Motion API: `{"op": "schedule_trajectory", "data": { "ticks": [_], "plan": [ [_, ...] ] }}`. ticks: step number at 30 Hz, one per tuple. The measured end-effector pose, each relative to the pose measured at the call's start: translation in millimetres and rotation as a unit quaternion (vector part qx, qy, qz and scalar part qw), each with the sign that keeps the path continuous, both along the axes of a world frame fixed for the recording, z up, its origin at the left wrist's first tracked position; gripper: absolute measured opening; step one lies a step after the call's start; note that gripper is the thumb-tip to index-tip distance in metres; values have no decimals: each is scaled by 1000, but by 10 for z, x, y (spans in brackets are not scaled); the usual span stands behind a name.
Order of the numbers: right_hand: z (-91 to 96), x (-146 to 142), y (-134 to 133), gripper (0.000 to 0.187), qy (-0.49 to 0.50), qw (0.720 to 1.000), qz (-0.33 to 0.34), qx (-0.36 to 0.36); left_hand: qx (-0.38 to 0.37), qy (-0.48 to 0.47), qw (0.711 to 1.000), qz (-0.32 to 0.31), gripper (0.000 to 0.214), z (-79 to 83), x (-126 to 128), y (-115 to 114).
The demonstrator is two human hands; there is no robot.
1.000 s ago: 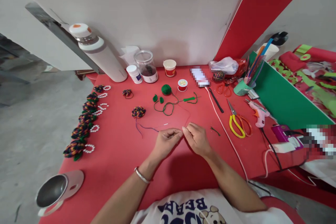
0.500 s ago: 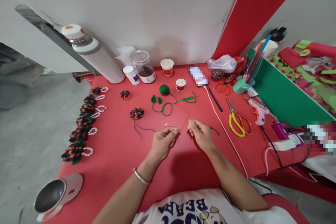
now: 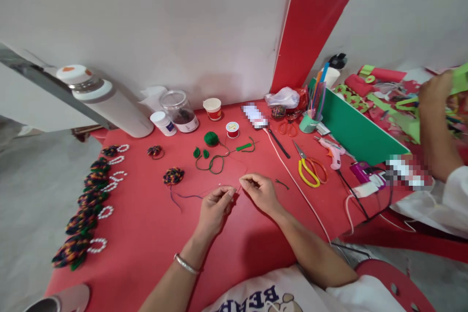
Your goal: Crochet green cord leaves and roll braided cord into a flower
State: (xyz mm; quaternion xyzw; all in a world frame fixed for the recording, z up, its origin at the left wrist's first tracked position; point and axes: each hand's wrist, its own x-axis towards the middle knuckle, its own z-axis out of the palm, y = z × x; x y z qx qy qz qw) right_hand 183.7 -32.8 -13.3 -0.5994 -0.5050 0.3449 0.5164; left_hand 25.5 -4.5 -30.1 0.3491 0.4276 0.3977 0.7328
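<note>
My left hand (image 3: 215, 204) and my right hand (image 3: 258, 191) are held close together over the red table (image 3: 146, 234), fingers pinched. Between them runs a thin red thread (image 3: 239, 175) that leads back toward a small red spool (image 3: 232, 129). A needle on dark thread (image 3: 190, 196) lies just left of my left hand, trailing from a multicoloured yarn flower (image 3: 173, 175). A green yarn ball (image 3: 211, 138) with loose green cord and two small green leaves lies beyond my hands.
Several yarn flowers with bead loops (image 3: 91, 195) line the left edge. A white flask (image 3: 106, 102), jars and a paper cup (image 3: 212, 108) stand at the back. Yellow scissors (image 3: 307, 170), a glue gun (image 3: 331, 151) and cables lie right. Another person's hand (image 3: 435, 112) works beyond the green divider (image 3: 354, 131).
The view has tilted up and shifted right, bringing in the partition top and another person at right. My hands stay pinched on the thread, now a little apart.
</note>
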Motion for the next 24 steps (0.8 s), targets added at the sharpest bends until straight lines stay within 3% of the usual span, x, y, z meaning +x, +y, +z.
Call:
{"op": "schedule_trajectory", "data": {
  "ticks": [6, 10, 13, 16, 18, 21, 24],
  "plan": [
    [75, 22, -86, 19, -30, 999, -8, 16, -9, -17, 999, -50, 40, 34, 128, 67],
    [256, 356, -187, 18, -196, 980, -13, 19, 3, -8, 999, -36, 46, 74, 326, 194],
    [398, 906, -229, 23, -358, 921, -148, -40, 12, -10, 999, -43, 46, 73, 456, 274],
    [482, 1506, -239, 32, -497, 796, -287, -191, 21, -16, 998, -58, 47, 49, 500, 320],
    [489, 1818, -222, 36, -512, 738, -338, -281, 18, -25, 998, -60, 47, 32, 484, 339],
    [447, 2097, -152, 34, -448, 710, -377, -391, 9, -51, 997, -53, 44, 18, 433, 364],
    [407, 2224, -73, 37, -407, 704, -386, -435, 1, -75, 996, -57, 41, 13, 396, 388]
  ]
}}
